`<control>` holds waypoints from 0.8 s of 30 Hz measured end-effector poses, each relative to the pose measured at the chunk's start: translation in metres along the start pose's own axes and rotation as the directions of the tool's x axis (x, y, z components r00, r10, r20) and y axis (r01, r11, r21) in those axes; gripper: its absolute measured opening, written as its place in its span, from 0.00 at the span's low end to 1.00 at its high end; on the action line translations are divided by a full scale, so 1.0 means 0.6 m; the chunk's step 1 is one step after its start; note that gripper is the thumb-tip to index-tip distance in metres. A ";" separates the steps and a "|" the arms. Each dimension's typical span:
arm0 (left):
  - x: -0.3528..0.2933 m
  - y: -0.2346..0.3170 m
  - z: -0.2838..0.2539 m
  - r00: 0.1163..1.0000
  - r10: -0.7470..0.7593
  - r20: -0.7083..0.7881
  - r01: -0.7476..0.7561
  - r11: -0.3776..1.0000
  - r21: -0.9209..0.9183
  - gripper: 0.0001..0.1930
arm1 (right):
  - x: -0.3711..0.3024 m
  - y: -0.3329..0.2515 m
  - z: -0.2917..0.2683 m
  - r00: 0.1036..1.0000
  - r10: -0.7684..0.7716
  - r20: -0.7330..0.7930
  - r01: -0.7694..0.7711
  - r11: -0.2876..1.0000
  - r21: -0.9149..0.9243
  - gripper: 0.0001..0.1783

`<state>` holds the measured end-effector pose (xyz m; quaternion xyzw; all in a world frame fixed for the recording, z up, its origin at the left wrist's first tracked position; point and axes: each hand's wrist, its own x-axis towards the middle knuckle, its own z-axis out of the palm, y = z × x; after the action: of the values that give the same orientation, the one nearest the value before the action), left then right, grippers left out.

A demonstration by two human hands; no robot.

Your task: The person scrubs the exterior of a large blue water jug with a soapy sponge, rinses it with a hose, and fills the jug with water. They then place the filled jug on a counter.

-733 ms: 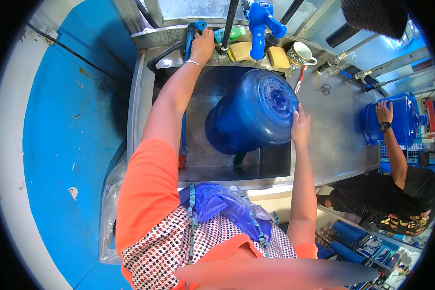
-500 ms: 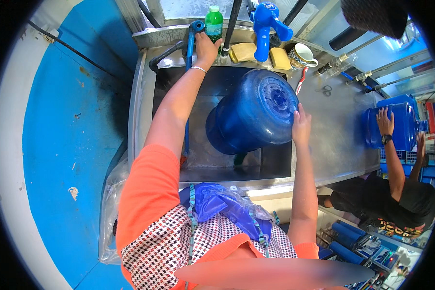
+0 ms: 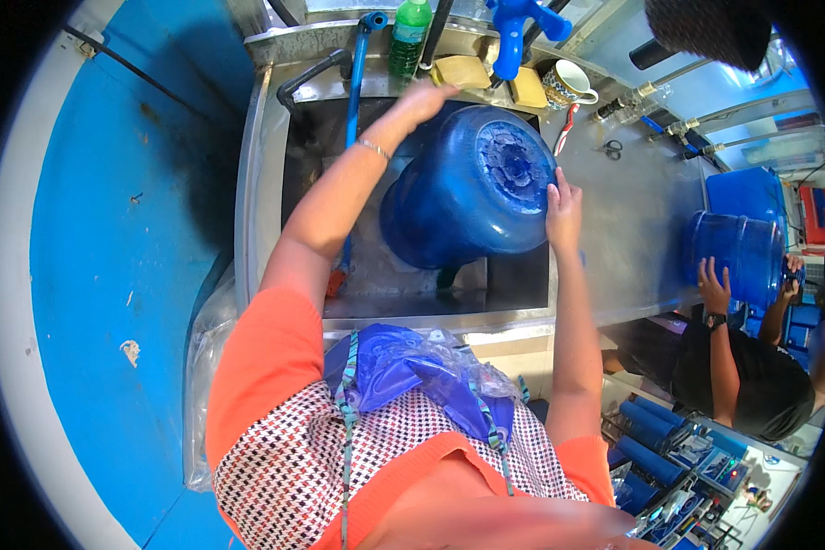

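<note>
A large blue water jug lies tilted in the metal sink, its round base facing up and right. My right hand grips the edge of that base, fingers on the rim. Behind the jug, my left hand is at the front corner of a yellow sponge, its fingers closed on the edge. A second yellow sponge sits to the right, apart from my hands. Left of my left forearm stands an upright blue pipe.
A green bottle, a blue tap and a patterned mug line the back. A red-and-white brush and scissors lie on the right counter. Farther right, a person in black handles another blue jug.
My left hand has moved right, from beside the pipe and green bottle to the yellow sponge. My right hand stays on the jug. The other person's jug has turned and shifted slightly.
</note>
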<state>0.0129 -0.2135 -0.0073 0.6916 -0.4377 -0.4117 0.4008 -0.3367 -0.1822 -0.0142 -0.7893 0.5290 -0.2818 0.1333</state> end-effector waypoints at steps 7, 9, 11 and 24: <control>-0.243 -0.035 0.119 0.883 0.364 -0.298 -0.417 0.899 -0.137 0.19 | 0.066 0.004 -0.042 0.950 0.165 0.265 -0.141 0.984 -0.108 0.28; -0.288 -0.051 0.125 0.964 0.130 -0.231 -0.210 0.907 -0.366 0.17 | 0.098 -0.043 -0.040 0.895 0.213 0.393 -0.153 0.972 -0.178 0.29; -0.300 -0.062 0.120 0.909 0.244 -0.338 -0.369 0.849 -0.378 0.17 | 0.104 -0.117 -0.015 0.863 0.250 0.440 -0.201 0.967 -0.155 0.29; -0.341 0.004 -0.035 0.824 0.560 0.093 -0.566 0.799 0.203 0.36 | -0.001 -0.455 -0.129 0.869 -0.374 -0.324 0.491 0.564 0.664 0.07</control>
<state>-0.0253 -0.0189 0.0465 0.5649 -0.6718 -0.2325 0.4190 -0.1744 -0.0644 0.1869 -0.7518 0.1702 -0.5491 0.3229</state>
